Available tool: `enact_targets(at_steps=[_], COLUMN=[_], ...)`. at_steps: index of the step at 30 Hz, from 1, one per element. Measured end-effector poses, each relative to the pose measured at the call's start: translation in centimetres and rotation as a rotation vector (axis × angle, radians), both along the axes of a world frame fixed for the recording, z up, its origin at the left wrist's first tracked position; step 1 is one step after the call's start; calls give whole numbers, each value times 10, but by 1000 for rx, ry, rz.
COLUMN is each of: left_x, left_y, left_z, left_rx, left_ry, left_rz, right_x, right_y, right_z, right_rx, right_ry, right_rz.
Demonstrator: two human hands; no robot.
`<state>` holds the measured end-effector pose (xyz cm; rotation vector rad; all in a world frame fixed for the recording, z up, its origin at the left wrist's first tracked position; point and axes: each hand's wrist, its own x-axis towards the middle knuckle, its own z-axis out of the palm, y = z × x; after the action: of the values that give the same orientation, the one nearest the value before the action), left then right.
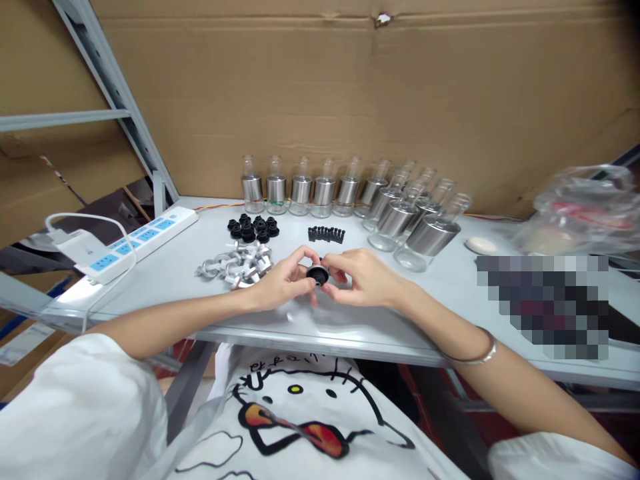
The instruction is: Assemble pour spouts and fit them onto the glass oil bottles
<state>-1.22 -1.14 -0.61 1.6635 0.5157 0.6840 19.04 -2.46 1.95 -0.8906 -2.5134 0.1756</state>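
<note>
Near the table's front edge, my left hand (287, 279) and my right hand (360, 277) meet around a small round black stopper-like part with a silvery rim (317, 274). Thumb and fingers of my left hand pinch it from one side. From the other side, the fingertips of my right hand close on its edge. Just left of my left hand lies a heap of silver metal pieces with flanges (240, 263). Behind that sits a cluster of ribbed black stoppers (253, 229). A row of small black pieces (326, 234) lies beyond my hands.
Several glass bottles with steel sleeves (324, 190) line the back, curving forward on the right. A white power strip (145, 241) with a plugged-in charger (83, 247) and cable lies left. At right are an oval white object (481, 245), a clear plastic bag (580, 213) and a blurred-out item.
</note>
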Motion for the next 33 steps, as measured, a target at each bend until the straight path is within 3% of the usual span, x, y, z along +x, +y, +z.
enact_targets(at_steps=[5, 16, 21, 27, 30, 33], left_x=[0, -3, -5, -18, -38, -66], left_y=[-2, -4, 0, 10, 32, 67], left_z=[3, 8, 16, 31, 46, 55], left_rx=[16, 218, 333, 666, 867, 942], left_ry=[4, 93, 85, 214, 254, 361], left_rz=[8, 96, 128, 82, 216, 520], right_x=[-2, -2, -1, -10, -12, -10], right_y=[-2, -1, 1, -5, -4, 2], right_z=[2, -2, 0, 4, 2, -2], right_rx=[-28, 115, -109, -399, -494, -584], right_ry=[38, 103, 210, 407, 578, 728], right_rz=[44, 57, 66, -22, -68, -92])
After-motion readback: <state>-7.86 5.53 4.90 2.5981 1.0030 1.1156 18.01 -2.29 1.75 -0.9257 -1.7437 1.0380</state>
